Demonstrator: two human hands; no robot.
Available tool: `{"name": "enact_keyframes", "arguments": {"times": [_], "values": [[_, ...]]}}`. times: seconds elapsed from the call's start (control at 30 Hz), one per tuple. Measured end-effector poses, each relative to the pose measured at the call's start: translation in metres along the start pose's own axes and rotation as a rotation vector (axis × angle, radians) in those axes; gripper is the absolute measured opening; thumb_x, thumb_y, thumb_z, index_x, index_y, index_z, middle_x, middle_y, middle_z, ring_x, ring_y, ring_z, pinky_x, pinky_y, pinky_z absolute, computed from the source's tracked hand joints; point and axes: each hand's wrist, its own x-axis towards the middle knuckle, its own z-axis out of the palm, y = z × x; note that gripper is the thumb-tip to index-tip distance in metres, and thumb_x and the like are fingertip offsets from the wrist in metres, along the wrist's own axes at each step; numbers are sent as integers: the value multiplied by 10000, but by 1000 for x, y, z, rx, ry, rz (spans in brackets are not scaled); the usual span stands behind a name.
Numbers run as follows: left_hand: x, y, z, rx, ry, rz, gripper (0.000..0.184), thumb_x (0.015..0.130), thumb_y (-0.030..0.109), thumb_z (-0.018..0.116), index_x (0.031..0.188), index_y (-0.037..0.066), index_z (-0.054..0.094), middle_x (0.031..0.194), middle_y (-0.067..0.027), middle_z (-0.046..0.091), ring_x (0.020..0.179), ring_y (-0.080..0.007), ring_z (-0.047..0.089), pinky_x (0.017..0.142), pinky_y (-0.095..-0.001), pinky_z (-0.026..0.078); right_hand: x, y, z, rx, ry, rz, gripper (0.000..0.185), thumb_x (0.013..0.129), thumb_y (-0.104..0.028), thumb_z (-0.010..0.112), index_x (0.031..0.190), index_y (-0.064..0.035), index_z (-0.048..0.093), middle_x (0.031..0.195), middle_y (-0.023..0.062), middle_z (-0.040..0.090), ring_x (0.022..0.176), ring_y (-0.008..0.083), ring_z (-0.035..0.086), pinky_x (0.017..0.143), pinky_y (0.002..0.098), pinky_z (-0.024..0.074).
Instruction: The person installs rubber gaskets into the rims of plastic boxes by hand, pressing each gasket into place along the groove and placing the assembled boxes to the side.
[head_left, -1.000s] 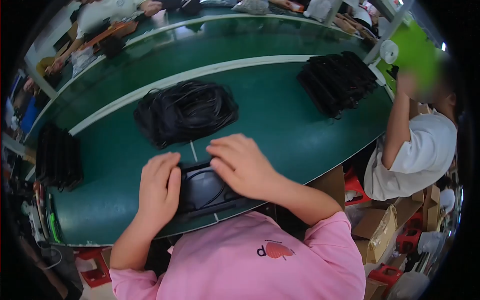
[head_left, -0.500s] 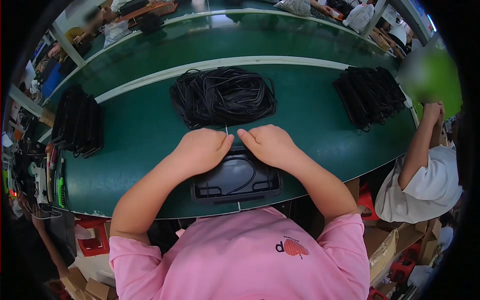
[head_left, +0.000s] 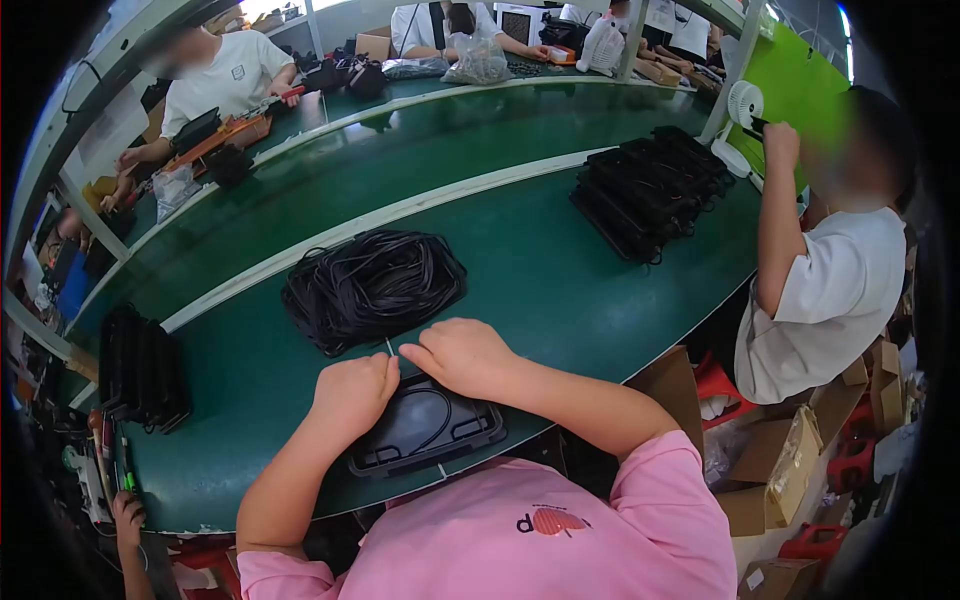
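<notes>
In front of me on the green table sits a black plastic case (head_left: pixel 412 428), shallow and open on top, with a thin black cable (head_left: pixel 449 412) curving inside it. My left hand (head_left: pixel 352 395) is closed at the case's far left edge, thumb pressed against the curled fingers. Close beside it, my right hand (head_left: pixel 462 358) is closed too, over the far edge. Whatever the fingers grip is hidden. Just beyond my hands lies a large heap of coiled black cables (head_left: pixel 375 287).
Stacked black cases stand at the left (head_left: pixel 143 370) and far right (head_left: pixel 650 192). A green-handled tool (head_left: pixel 127 465) lies at the left edge, with another person's hand (head_left: pixel 128 512) by it. A person in a white shirt (head_left: pixel 830 300) sits at right holding a small fan (head_left: pixel 746 103).
My view has swung right and up, so the table's contents sit lower and further left. Both hands stay closed at the case. Another person's hand now shows by the green tool.
</notes>
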Motion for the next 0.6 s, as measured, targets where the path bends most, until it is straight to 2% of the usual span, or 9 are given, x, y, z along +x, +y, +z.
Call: {"name": "enact_keyframes", "arguments": {"times": [0.07,0.13,0.17,0.23,0.27,0.33,0.4,0.5,0.6], "values": [[0,-1,-3,3,28,20,330,977,286,487,755,62,583,640,-140,635,597,-332,643,539,-453,501,-13,-9,-9,-192,321,-167,334,885,-342,621,769,-30,640,922,144,661,917,316,615,753,415,470],[-4,-2,-3,18,-21,-25,336,990,300,462,789,57,579,638,-154,632,605,-350,640,543,-469,498,-37,-31,-10,-147,333,-284,352,817,-351,689,910,-15,643,1027,132,614,994,307,559,803,399,431],[-4,-2,-3,26,-20,-27,340,992,301,453,794,55,577,642,-157,634,607,-353,641,544,-472,497,-51,-44,-8,-93,262,-363,508,810,-406,684,1067,30,634,1107,175,601,1037,326,560,851,427,439],[-1,-1,-5,8,-40,-47,367,997,320,437,789,53,579,651,-162,641,611,-358,645,544,-475,500,-71,-62,8,-77,281,-561,621,852,-453,624,1138,98,616,1142,243,603,1108,362,529,917,452,415],[-2,-1,-4,3,-49,-78,367,997,320,437,789,53,579,651,-162,641,611,-358,645,544,-475,500,-78,-65,17,-67,114,-534,739,865,-499,595,1261,122,535,1329,295,507,1276,401,450,1027,484,373],[0,-4,-1,-1,-54,-39,378,996,328,440,786,50,587,658,-162,646,617,-356,650,548,-467,507,-75,-62,31,-107,75,-548,753,869,-500,592,1286,122,507,1352,305,481,1299,408,430,1037,493,372],[3,-1,-3,-5,-78,-109,378,992,325,451,767,49,579,670,-169,639,656,-379,636,580,-487,491,-73,-59,37,-197,40,-557,777,871,-490,601,1331,119,453,1394,336,420,1347,416,388,1061,510,370],[3,-2,-8,-78,-156,-100,417,979,398,482,801,43,611,701,-166,655,691,-374,646,603,-472,497,-71,-58,33,-217,5,-564,773,863,-471,621,1333,117,446,1391,349,413,1335,418,402,1055,502,384],[-3,-10,-25,-275,-267,-51,489,970,467,472,793,40,634,772,-188,678,773,-359,669,667,-471,512,-71,-55,23,-59,-6,-620,728,852,-429,654,1330,85,461,1391,305,442,1300,425,443,1059,492,385]]}}
